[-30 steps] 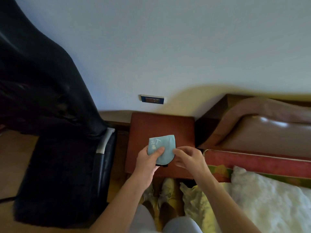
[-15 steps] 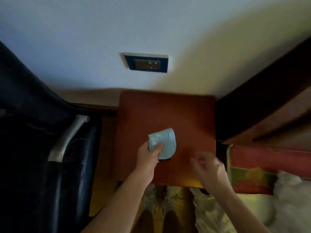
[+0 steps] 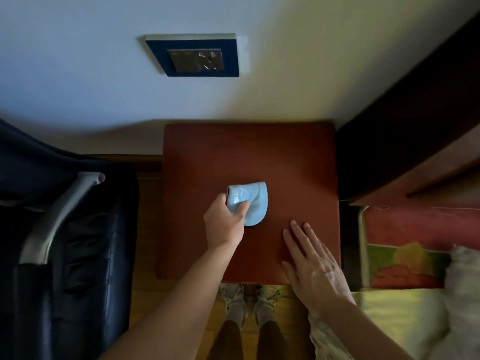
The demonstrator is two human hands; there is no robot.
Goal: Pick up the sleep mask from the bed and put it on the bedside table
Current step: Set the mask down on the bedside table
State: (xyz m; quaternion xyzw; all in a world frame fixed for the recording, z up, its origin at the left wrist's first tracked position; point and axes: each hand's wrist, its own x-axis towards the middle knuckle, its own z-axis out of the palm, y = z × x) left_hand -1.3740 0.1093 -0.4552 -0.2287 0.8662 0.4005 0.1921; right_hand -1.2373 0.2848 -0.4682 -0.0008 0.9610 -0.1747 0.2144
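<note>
The right hand [image 3: 315, 271] has withdrawn, now spread flat at lower right; the left hand [image 3: 225, 224] pinches the folded light-blue fabric sleep mask [image 3: 253, 203] over the square reddish-brown wooden bedside table [image 3: 285, 162], frame centre.

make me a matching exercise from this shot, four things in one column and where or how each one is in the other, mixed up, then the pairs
Things
1. sleep mask
2. right hand
3. wall socket
4. chair

Places or states
A. on the wall above the bedside table
B. open and flat, at the table's near right part
C. left of the table
D. pinched in the left hand, at the table's middle

Pairs: 1-D, 2-B, 3-A, 4-C
</note>
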